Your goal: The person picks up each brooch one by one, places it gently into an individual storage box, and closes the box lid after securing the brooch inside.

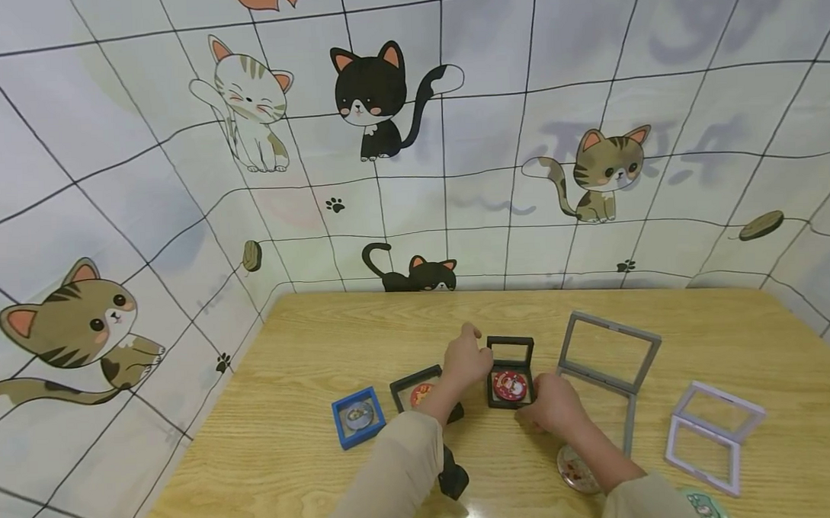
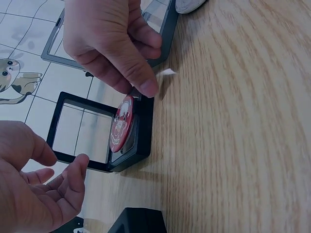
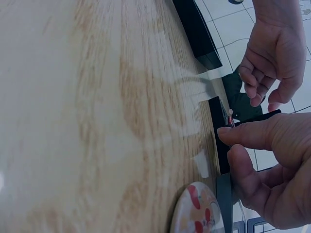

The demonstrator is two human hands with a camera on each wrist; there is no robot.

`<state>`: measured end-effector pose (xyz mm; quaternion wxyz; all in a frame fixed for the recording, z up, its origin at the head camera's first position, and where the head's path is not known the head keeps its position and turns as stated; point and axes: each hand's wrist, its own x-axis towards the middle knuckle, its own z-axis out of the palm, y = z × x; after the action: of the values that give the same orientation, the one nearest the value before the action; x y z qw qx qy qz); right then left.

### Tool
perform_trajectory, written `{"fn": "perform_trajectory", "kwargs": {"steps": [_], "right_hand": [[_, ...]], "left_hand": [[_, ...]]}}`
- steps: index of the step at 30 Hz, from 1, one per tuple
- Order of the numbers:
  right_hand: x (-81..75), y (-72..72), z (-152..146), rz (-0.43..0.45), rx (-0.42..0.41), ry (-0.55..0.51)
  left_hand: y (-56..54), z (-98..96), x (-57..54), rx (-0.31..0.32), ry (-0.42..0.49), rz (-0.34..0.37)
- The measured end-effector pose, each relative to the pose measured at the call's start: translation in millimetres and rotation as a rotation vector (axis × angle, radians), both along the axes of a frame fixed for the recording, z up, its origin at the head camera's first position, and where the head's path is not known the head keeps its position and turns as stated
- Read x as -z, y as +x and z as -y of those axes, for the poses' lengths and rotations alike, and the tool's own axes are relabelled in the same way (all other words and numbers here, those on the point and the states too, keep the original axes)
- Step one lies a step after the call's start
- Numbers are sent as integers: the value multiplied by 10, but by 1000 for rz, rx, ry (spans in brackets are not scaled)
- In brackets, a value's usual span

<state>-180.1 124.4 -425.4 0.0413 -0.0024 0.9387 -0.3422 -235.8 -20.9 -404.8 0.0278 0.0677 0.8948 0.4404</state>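
Note:
A small black display case (image 1: 511, 400) lies open on the table, its clear-windowed lid (image 2: 82, 131) raised. Inside sits a round red badge (image 1: 510, 386) with a white figure, which looks slightly tilted in the left wrist view. My right hand (image 1: 556, 405) grips the case's near right corner, thumb and fingers at its edge beside the badge. Beside the raised lid is my left hand (image 1: 468, 360), fingers loosely bent and holding nothing. Whether its fingertips touch the lid frame, I cannot tell.
To the left are a blue case (image 1: 360, 441) with a badge and another black case (image 1: 400, 387) with a red badge. A large grey frame (image 1: 632, 427) and a lilac frame (image 1: 704, 474) stand open to the right. Loose badges, one floral (image 1: 575, 467), one green (image 1: 705, 506), lie nearby.

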Motion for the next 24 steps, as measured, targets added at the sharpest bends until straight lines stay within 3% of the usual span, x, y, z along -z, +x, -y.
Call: {"fn": "perform_trajectory", "kwargs": {"steps": [10, 24], "right_hand": [[17, 2, -3, -8, -1, 8], [49, -8, -5, -57, 10, -2]], "left_hand": [[-23, -20, -42, 105, -54, -36], [-7, -54, -25, 116, -85, -113]]}}
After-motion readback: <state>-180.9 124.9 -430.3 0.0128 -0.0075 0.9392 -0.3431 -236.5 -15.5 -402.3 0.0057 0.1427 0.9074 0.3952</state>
